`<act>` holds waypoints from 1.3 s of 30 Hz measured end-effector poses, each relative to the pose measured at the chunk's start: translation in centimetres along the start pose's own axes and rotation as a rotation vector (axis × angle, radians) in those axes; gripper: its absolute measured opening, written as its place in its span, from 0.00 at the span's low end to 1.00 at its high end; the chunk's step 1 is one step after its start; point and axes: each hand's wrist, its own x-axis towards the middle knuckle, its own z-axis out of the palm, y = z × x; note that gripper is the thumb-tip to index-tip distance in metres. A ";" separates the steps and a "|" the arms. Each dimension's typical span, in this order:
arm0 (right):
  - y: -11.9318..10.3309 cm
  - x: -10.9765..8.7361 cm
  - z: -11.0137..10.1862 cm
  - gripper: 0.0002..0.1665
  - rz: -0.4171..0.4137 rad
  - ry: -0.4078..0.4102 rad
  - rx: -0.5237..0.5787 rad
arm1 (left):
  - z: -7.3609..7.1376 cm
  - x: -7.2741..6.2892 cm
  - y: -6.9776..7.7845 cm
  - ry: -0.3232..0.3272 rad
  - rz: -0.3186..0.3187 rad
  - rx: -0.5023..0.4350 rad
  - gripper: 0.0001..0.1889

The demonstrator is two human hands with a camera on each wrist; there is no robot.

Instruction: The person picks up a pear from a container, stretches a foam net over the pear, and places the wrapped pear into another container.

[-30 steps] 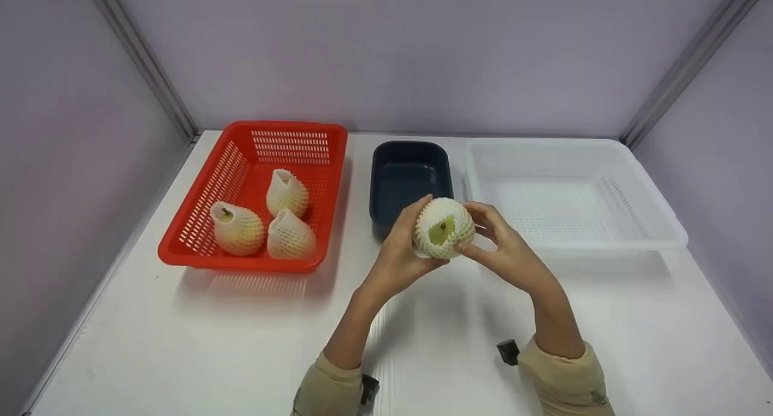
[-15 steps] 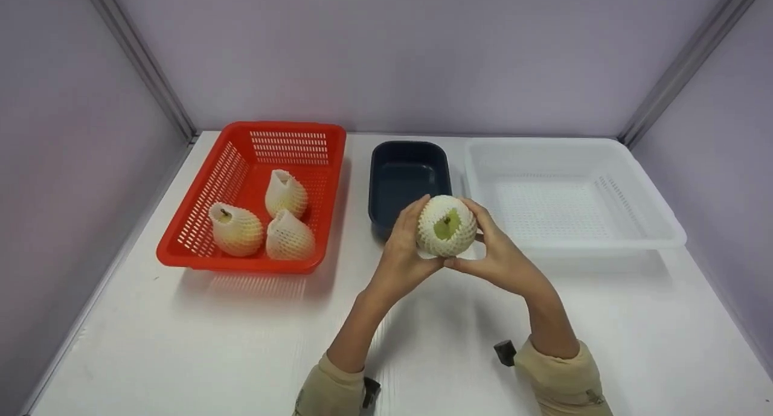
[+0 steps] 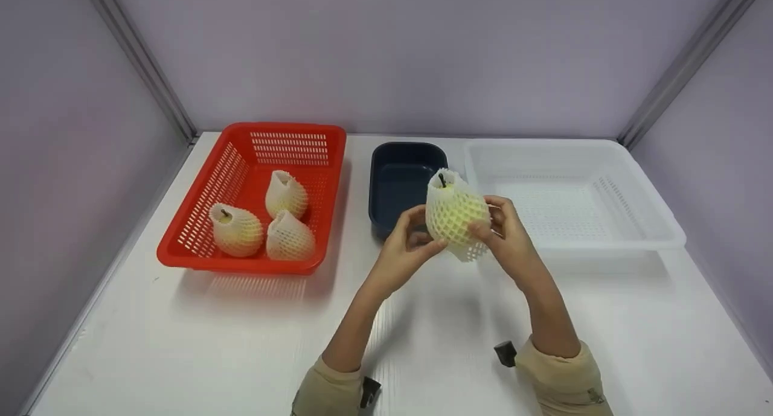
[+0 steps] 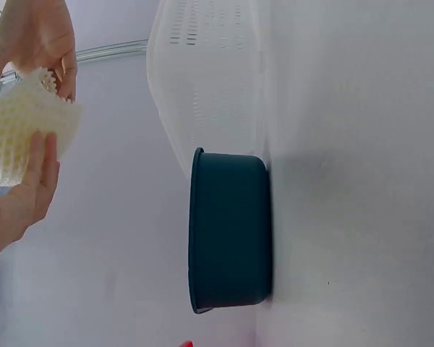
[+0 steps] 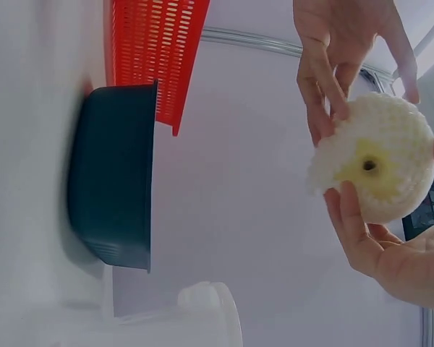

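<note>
A pale yellow-green pear point(image 3: 460, 214) in a white foam net sleeve is held up between both hands, its dark stem showing at the sleeve's upper opening. My right hand point(image 3: 512, 244) grips it from the right, thumb across the front. At the lower left, my left hand point(image 3: 400, 256) pinches the sleeve with thumb and curled fingers. The right wrist view shows the pear's underside point(image 5: 371, 166) bare through the sleeve's other opening, fingertips of both hands around it. Several more sleeved pears, including one front-left pear point(image 3: 237, 232), lie in the red basket point(image 3: 329, 223).
A dark blue bin point(image 3: 380, 217) stands behind the hands, between the red basket and a white basket point(image 3: 667, 223) on the right. All three stand on the white table point(image 3: 211, 343), with pale panels around its back and sides.
The pear has tilted, its stem end turning from facing the head camera to pointing up and away. Its sleeve's lower edge now shows. My left hand has shifted to the lower left side.
</note>
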 end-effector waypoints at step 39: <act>-0.2 1.2 2.9 0.30 -0.084 -0.084 0.464 | -2.6 -0.5 1.6 -0.167 0.003 -0.494 0.58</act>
